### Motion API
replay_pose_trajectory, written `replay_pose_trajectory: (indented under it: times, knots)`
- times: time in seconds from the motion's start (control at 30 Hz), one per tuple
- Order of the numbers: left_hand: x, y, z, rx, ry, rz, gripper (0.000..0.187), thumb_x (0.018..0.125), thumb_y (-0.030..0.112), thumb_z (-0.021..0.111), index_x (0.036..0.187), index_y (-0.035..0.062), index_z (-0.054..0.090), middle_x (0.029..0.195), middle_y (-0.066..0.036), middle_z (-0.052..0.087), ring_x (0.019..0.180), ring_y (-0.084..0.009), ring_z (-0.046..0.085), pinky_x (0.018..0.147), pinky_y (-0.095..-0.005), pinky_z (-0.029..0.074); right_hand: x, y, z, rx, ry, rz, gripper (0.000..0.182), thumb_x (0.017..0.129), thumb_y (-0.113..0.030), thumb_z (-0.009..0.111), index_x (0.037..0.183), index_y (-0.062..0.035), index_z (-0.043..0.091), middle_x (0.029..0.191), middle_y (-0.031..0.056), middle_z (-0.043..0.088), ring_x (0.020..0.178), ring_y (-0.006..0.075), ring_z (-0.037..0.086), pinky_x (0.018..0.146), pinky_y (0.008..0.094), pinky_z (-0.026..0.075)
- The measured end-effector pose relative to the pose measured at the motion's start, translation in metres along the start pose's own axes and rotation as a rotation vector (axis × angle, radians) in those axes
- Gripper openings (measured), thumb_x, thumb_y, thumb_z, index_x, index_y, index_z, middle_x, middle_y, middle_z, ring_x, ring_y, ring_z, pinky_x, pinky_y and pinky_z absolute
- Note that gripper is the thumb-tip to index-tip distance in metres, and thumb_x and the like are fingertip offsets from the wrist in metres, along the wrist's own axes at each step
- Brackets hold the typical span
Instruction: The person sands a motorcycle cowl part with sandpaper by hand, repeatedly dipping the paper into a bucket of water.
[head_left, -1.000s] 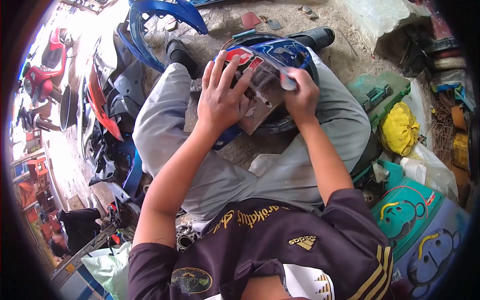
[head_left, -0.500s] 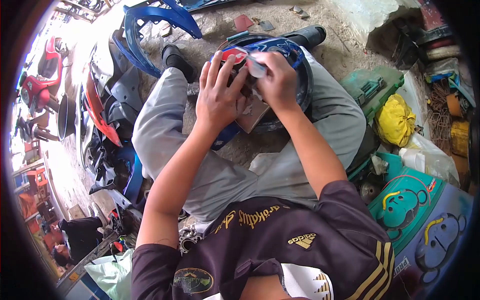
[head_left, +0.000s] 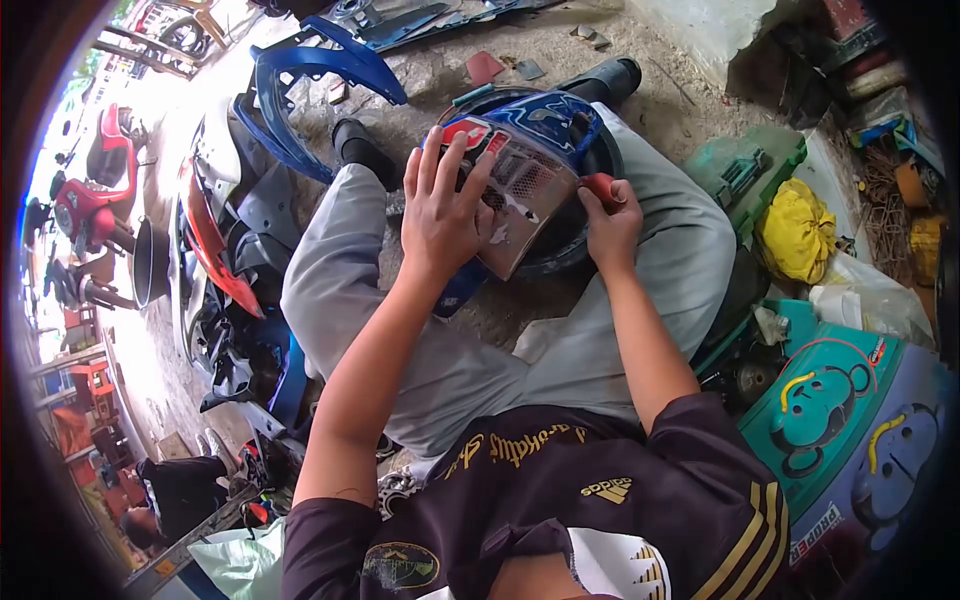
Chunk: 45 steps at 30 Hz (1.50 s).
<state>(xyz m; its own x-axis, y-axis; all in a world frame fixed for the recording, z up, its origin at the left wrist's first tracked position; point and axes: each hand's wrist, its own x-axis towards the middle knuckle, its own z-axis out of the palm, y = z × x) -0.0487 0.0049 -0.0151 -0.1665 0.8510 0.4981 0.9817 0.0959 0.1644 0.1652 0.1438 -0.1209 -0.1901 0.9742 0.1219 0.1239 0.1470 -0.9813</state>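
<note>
Between my knees a motorcycle body panel [head_left: 540, 190], with blue, red and worn brown areas and a mesh-pattern decal, rests over a round black basin [head_left: 604, 160]. Pale scuffed patches show on its lower part. My left hand [head_left: 445, 205] lies on the panel's left side, fingers spread and pressing flat. At the panel's right edge, my right hand [head_left: 612, 225] pinches a small red piece of sandpaper [head_left: 600, 187] between thumb and fingers. The sandpaper is apart from the panel's decal area.
Blue fairing parts [head_left: 330, 70] lie ahead on the concrete floor, near red and grey scraps [head_left: 484, 68]. Several body panels [head_left: 215, 240] are piled at left. At right are a green case [head_left: 745, 170], a yellow bag [head_left: 798, 235] and a teal box [head_left: 830, 390]. Another person [head_left: 185, 495] is at lower left.
My right hand has moved right and down, off the panel's middle to its right edge, uncovering the decal and scuffed patches. My left hand stays on the panel.
</note>
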Motion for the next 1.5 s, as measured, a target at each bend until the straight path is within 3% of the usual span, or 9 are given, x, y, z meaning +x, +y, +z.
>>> replay_pose_trajectory:
  times: [0.23, 0.5, 0.63, 0.83, 1.03, 1.17, 1.27, 1.4, 1.5]
  knots:
    - [0.001, -0.004, 0.0, 0.046, -0.023, 0.026, 0.068, 0.077, 0.017, 0.07, 0.145, 0.017, 0.066, 0.158, -0.019, 0.049, 0.158, -0.0465, 0.035, 0.128, -0.0637, 0.029, 0.009, -0.025, 0.004, 0.315, 0.042, 0.225, 0.025, 0.091, -0.003, 0.085, 0.111, -0.0039, 0.071, 0.105, 0.0044, 0.074, 0.096, 0.0146, 0.071, 0.092, 0.0292, 0.055]
    - [0.003, -0.01, -0.009, 0.107, -0.091, 0.116, 0.072, 0.085, 0.018, 0.07, 0.155, 0.0166, 0.056, 0.16, -0.022, 0.045, 0.158, -0.0475, 0.032, 0.127, -0.0645, 0.029, 0.014, -0.042, 0.012, 0.376, 0.037, 0.126, 0.026, 0.091, -0.002, 0.084, 0.113, -0.0031, 0.072, 0.107, 0.0052, 0.075, 0.095, 0.015, 0.071, 0.091, 0.0297, 0.055]
    - [0.023, -0.018, -0.038, 0.16, -0.347, 0.174, 0.08, 0.092, 0.034, 0.079, 0.163, 0.0144, 0.048, 0.163, -0.022, 0.042, 0.159, -0.0482, 0.03, 0.128, -0.0621, 0.031, 0.01, -0.039, 0.009, 0.387, 0.03, 0.2, 0.025, 0.091, -0.003, 0.084, 0.111, -0.0028, 0.071, 0.105, 0.0046, 0.074, 0.095, 0.0152, 0.07, 0.091, 0.03, 0.055]
    - [0.057, -0.031, -0.062, 0.129, -0.542, 0.291, 0.09, 0.082, 0.036, 0.09, 0.161, 0.0181, 0.052, 0.163, -0.019, 0.043, 0.158, -0.0457, 0.034, 0.128, -0.059, 0.037, 0.015, -0.016, 0.001, 0.667, 0.042, 0.347, 0.032, 0.092, -0.002, 0.085, 0.12, -0.0009, 0.071, 0.113, 0.0069, 0.075, 0.098, 0.0166, 0.072, 0.095, 0.0305, 0.056]
    - [0.059, -0.063, -0.05, -0.042, -0.42, 0.389, 0.091, 0.071, 0.043, 0.095, 0.154, 0.0261, 0.062, 0.157, -0.013, 0.049, 0.15, -0.0414, 0.042, 0.12, -0.0594, 0.041, 0.009, -0.003, -0.005, -0.024, 0.033, -0.024, 0.013, 0.096, -0.007, 0.08, 0.106, -0.0042, 0.072, 0.101, 0.0096, 0.076, 0.093, 0.022, 0.074, 0.087, 0.0374, 0.058]
    - [0.055, -0.073, -0.04, -0.153, -0.356, 0.454, 0.086, 0.07, 0.055, 0.093, 0.147, 0.0278, 0.068, 0.153, -0.012, 0.05, 0.144, -0.0422, 0.044, 0.116, -0.0603, 0.037, 0.006, -0.053, 0.024, -0.18, -0.006, -0.511, 0.017, 0.091, 0.001, 0.076, 0.106, -0.0043, 0.069, 0.107, 0.0144, 0.078, 0.099, 0.0377, 0.075, 0.087, 0.0423, 0.06]
    - [0.047, -0.068, -0.034, -0.147, -0.328, 0.433, 0.084, 0.07, 0.057, 0.092, 0.146, 0.0294, 0.069, 0.154, -0.011, 0.05, 0.144, -0.0395, 0.044, 0.115, -0.0583, 0.035, 0.006, -0.051, 0.034, -0.248, -0.047, -0.737, 0.023, 0.086, 0.004, 0.077, 0.106, -0.0047, 0.068, 0.108, 0.0149, 0.078, 0.1, 0.0383, 0.075, 0.088, 0.0442, 0.06]
    - [0.046, -0.065, -0.033, -0.151, -0.298, 0.4, 0.08, 0.07, 0.058, 0.091, 0.141, 0.0284, 0.073, 0.15, -0.008, 0.056, 0.142, -0.0366, 0.048, 0.116, -0.0558, 0.033, 0.007, -0.042, 0.028, -0.289, -0.036, -0.634, 0.023, 0.086, 0.009, 0.077, 0.103, -0.0024, 0.067, 0.108, 0.0165, 0.079, 0.099, 0.0372, 0.078, 0.089, 0.0424, 0.062]
    - [0.044, -0.053, -0.03, -0.107, -0.28, 0.344, 0.074, 0.07, 0.053, 0.093, 0.136, 0.0259, 0.075, 0.15, -0.01, 0.057, 0.142, -0.0363, 0.05, 0.115, -0.0544, 0.036, 0.003, -0.062, 0.03, -0.244, -0.175, -0.751, 0.029, 0.08, 0.005, 0.082, 0.103, -0.0031, 0.066, 0.108, 0.0172, 0.077, 0.1, 0.0399, 0.076, 0.089, 0.0469, 0.062]
